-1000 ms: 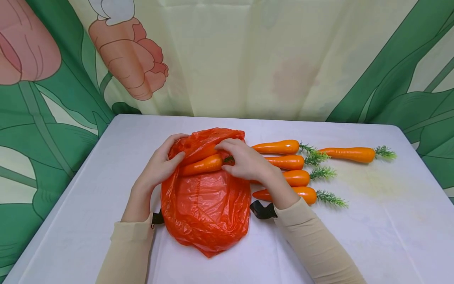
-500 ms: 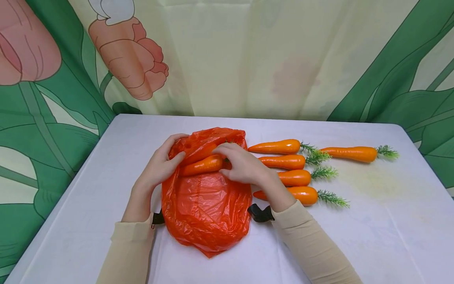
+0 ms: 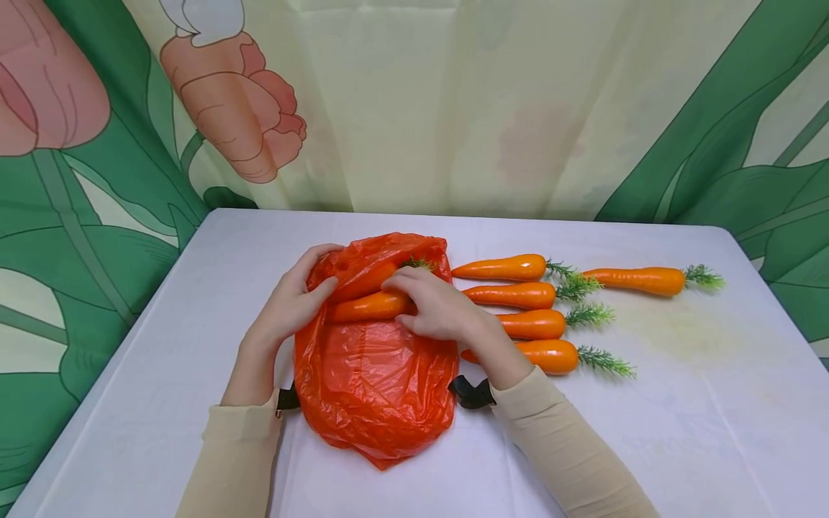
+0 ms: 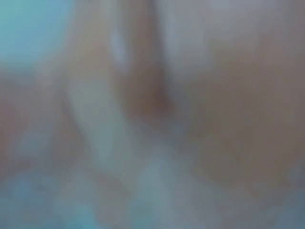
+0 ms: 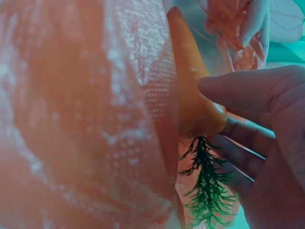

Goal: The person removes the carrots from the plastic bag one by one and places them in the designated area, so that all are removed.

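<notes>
A red plastic bag (image 3: 376, 388) lies on the table with its mouth open. My left hand (image 3: 288, 295) holds the bag's left rim, thumb inside and fingers outside. Within the bag, my right hand (image 3: 437, 306) grips the thick end of an orange toy-like carrot (image 3: 363, 308). In the right wrist view, the thumb lies on this carrot (image 5: 190, 81) with the fingers behind it, and its green leaves (image 5: 207, 186) hang below. Another carrot (image 3: 369, 280) lies just behind it in the bag, its leafy top showing. The left wrist view is too blurred to read.
To the right of the bag several carrots lie in a column, among them a back one (image 3: 508, 267) and a front one (image 3: 550, 356). A further carrot (image 3: 637, 280) lies farther right. The white-covered table (image 3: 699, 432) ends at a patterned curtain (image 3: 401, 108).
My right hand has shifted slightly left and toward me, still holding the carrot. The leaves of the carrot behind now show more. My left hand stays on the bag rim.
</notes>
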A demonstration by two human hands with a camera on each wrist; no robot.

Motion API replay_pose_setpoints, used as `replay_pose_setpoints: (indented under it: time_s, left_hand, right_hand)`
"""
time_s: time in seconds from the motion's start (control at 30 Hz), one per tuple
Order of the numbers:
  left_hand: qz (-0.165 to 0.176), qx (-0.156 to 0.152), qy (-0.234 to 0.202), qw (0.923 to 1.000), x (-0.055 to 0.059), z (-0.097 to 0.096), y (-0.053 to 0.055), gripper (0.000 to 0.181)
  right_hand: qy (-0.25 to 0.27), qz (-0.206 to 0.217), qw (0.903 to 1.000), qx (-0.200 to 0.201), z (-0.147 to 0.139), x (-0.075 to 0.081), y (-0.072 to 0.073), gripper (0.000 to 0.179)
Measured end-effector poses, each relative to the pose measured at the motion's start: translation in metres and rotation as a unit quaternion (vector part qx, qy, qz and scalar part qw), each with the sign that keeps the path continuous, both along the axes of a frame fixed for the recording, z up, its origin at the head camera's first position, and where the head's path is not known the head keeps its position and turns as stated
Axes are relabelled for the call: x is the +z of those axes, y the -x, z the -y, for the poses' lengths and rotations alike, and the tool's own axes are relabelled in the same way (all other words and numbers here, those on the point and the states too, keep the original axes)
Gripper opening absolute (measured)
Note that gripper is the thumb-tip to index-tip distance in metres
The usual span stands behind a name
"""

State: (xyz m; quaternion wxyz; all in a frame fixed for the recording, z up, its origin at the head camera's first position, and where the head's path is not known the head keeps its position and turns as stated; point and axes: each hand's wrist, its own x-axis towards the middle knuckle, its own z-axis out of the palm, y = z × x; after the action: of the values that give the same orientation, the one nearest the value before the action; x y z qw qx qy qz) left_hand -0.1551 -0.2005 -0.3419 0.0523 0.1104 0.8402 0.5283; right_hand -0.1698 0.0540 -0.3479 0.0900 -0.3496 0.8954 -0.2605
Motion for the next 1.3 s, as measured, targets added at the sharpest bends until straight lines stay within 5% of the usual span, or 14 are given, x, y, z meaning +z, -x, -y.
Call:
replay_pose_setpoints:
  time_s: [0.47, 0.93, 1.3]
  left_hand:
    - [-0.002, -0.008, -0.003, 1.0, 0.001, 0.001, 0.0, 0.045]
    - [-0.007, -0.011, -0.006, 0.9999, 0.0, 0.001, 0.001, 0.046]
    - [-0.006, -0.012, -0.001, 0.9999, 0.0, 0.001, 0.001, 0.046]
  right_hand:
    - [-0.009, -0.019, 0.9995, 0.022, 0.008, -0.004, -0.003, 0.042]
    - [-0.044, 0.045, 0.9978, 0.022, 0.002, 0.007, -0.006, 0.043]
    - [-0.025, -0.009, 0.9986, 0.046, 0.01, 0.006, -0.011, 0.045]
